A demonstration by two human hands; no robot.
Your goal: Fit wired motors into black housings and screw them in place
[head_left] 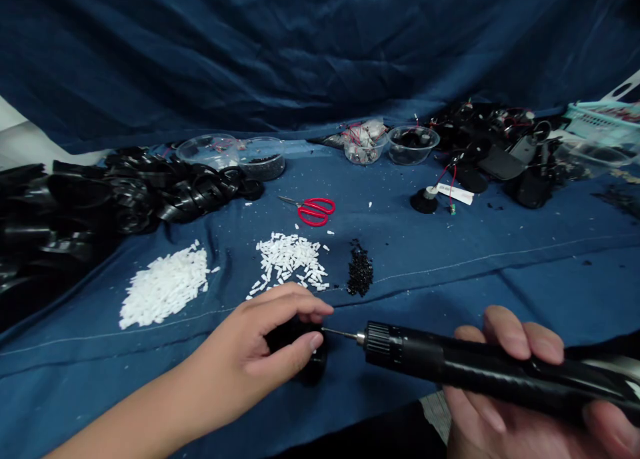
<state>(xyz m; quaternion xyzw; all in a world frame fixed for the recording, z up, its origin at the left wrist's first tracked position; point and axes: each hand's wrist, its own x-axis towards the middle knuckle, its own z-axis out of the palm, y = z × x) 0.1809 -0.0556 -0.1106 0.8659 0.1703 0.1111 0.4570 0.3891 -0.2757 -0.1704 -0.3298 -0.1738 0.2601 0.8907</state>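
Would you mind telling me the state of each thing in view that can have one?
Left hand, closed around the black part
Black round part, held, mostly hidden
Right hand, holding the drill
Mini electric drill, held level, bit aimed at the part
Red-handled scissors, closed, lying flat
Clear plastic bowl, holding black pieces

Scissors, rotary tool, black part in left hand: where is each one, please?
Scissors (320, 200), head view, on the red handle.
Rotary tool (480, 359), head view, on the black body.
Black part (313, 371), head view, on its lower edge.
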